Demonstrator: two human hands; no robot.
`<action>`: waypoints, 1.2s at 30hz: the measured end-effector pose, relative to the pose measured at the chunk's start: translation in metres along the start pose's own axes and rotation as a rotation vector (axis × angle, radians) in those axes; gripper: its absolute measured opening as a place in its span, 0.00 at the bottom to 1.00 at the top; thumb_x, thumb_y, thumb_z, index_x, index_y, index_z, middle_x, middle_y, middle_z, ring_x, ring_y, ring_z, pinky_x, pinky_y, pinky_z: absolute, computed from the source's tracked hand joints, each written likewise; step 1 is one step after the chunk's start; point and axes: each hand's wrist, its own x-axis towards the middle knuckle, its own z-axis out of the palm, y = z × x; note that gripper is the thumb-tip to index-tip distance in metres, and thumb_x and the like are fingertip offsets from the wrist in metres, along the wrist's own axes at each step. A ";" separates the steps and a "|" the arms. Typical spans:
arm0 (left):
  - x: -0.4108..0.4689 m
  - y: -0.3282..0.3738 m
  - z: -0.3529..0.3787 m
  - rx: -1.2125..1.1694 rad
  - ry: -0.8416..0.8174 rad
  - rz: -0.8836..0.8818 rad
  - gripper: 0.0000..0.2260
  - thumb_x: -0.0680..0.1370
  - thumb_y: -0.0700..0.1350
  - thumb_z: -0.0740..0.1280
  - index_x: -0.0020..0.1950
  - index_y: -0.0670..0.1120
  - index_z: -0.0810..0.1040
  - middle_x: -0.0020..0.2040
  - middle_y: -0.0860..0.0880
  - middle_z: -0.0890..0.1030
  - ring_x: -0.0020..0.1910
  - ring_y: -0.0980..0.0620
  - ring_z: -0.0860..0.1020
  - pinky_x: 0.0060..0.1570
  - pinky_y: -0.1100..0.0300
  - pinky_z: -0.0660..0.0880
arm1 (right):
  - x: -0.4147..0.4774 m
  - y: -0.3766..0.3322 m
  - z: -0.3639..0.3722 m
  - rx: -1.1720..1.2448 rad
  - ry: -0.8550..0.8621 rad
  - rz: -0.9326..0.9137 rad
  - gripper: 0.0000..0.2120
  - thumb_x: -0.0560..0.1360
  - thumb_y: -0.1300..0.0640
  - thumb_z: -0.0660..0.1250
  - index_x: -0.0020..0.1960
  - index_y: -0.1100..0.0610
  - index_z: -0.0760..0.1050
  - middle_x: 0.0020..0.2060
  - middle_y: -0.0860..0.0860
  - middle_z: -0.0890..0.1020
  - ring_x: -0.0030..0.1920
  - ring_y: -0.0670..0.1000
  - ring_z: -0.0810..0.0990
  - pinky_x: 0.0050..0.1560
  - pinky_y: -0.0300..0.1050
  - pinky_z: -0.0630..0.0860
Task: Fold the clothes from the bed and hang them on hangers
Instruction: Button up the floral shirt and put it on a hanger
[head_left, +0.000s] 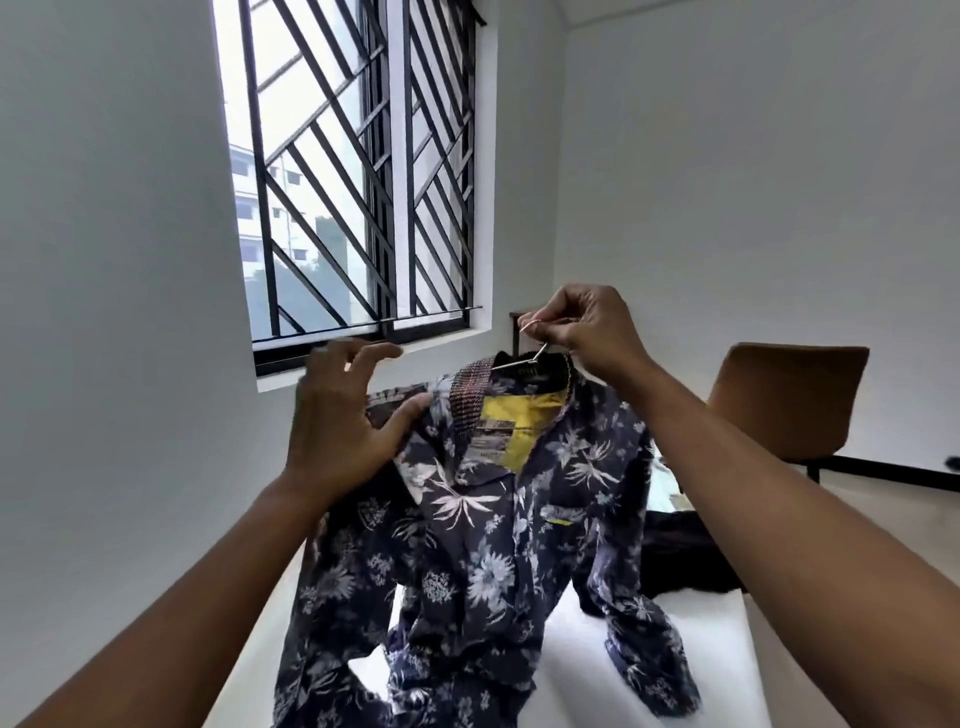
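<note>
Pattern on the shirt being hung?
Navy shirt on the hanger: pale floral print, yellow patch inside the neck. Head view.

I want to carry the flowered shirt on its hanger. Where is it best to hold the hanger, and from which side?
Grip the hanger's metal hook from above. It is the only part that stands free above the collar; the rest is hidden inside the shirt. The right hand pinches it there, and the shirt hangs below.

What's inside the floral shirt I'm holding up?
Inside the floral shirt, the hanger shows only its metal hook and neck at the collar, beside a yellow lining patch. Its arms are covered by fabric.
</note>
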 end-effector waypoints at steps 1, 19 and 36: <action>-0.003 -0.002 0.001 -0.092 -0.055 -0.053 0.21 0.76 0.57 0.75 0.66 0.51 0.78 0.56 0.51 0.78 0.55 0.53 0.76 0.51 0.59 0.72 | 0.002 0.000 -0.002 0.024 0.003 0.007 0.09 0.69 0.64 0.81 0.40 0.58 0.82 0.43 0.54 0.89 0.50 0.56 0.89 0.55 0.60 0.85; 0.076 -0.014 -0.045 -0.336 -0.579 -0.186 0.20 0.77 0.65 0.67 0.46 0.50 0.88 0.42 0.54 0.87 0.43 0.58 0.85 0.46 0.58 0.77 | 0.012 -0.037 -0.029 0.255 -0.248 0.287 0.15 0.75 0.59 0.78 0.38 0.56 0.72 0.59 0.63 0.85 0.56 0.68 0.85 0.39 0.44 0.77; 0.062 0.054 -0.016 -0.383 -0.154 0.074 0.08 0.75 0.50 0.77 0.53 0.54 0.88 0.37 0.62 0.85 0.31 0.61 0.82 0.32 0.68 0.75 | 0.009 -0.069 -0.016 0.069 -0.151 0.075 0.12 0.68 0.63 0.82 0.34 0.59 0.78 0.49 0.53 0.88 0.55 0.51 0.87 0.54 0.54 0.80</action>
